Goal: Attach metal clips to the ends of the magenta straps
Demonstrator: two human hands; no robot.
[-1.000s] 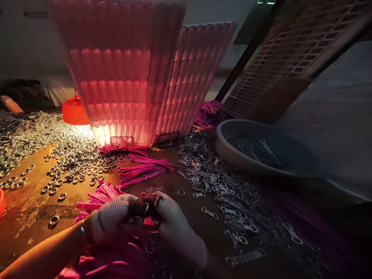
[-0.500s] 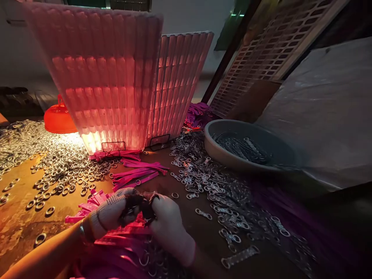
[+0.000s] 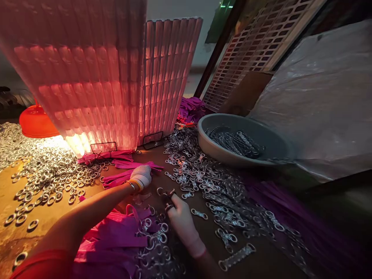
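Note:
My left hand, in a white dotted knit glove, is curled closed over a bunch of magenta straps. Its fingertips are hidden under the hand, at the straps. My right hand, in a pale glove with dark coverings on the fingertips, is closed in a pinch. A small metal ring shows at its fingertips. Below my hands lies a heap of magenta straps with metal rings at their ends. Right of my right hand rests a two-ringed metal connector.
Loose rings spread out at left under a red lamp. Ridged translucent panels stand at the back. Metal connectors are piled toward the grey basin, which holds more metal pieces. Purple straps lie at right.
My hands, together over the strap heap before, have moved apart. The left went forward onto the straps; the right shifted slightly right and down, with a ring now at its fingertips. The view turned slightly right.

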